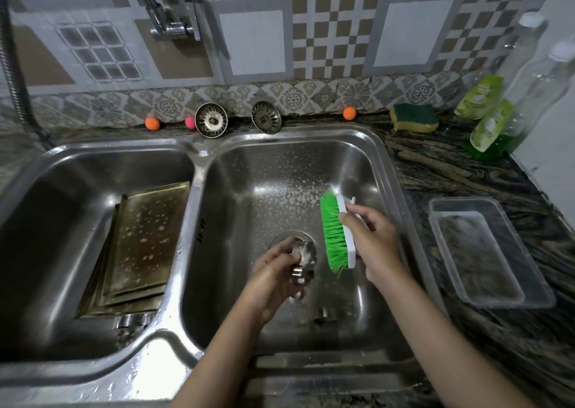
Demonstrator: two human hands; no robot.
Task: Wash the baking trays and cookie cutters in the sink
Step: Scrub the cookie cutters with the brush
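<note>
My left hand (273, 278) grips a small metal cookie cutter (303, 260) over the drain of the right sink basin (280, 177). My right hand (371, 239) holds a white scrub brush with green bristles (334, 235) just to the right of the cutter, bristles facing left, apart from it. Soapy baking trays (137, 239) lie stacked and tilted in the left basin (62, 190). Another metal cutter (325, 312) lies on the right basin's floor. More metal pieces (133, 320) sit below the trays.
A clear plastic container (485, 252) stands on the dark counter to the right. A yellow-green sponge (413, 117) and green soap bottles (491, 124) are at the back right. Two sink strainers (211, 120) lean on the back ledge. The tap (174, 18) hangs above.
</note>
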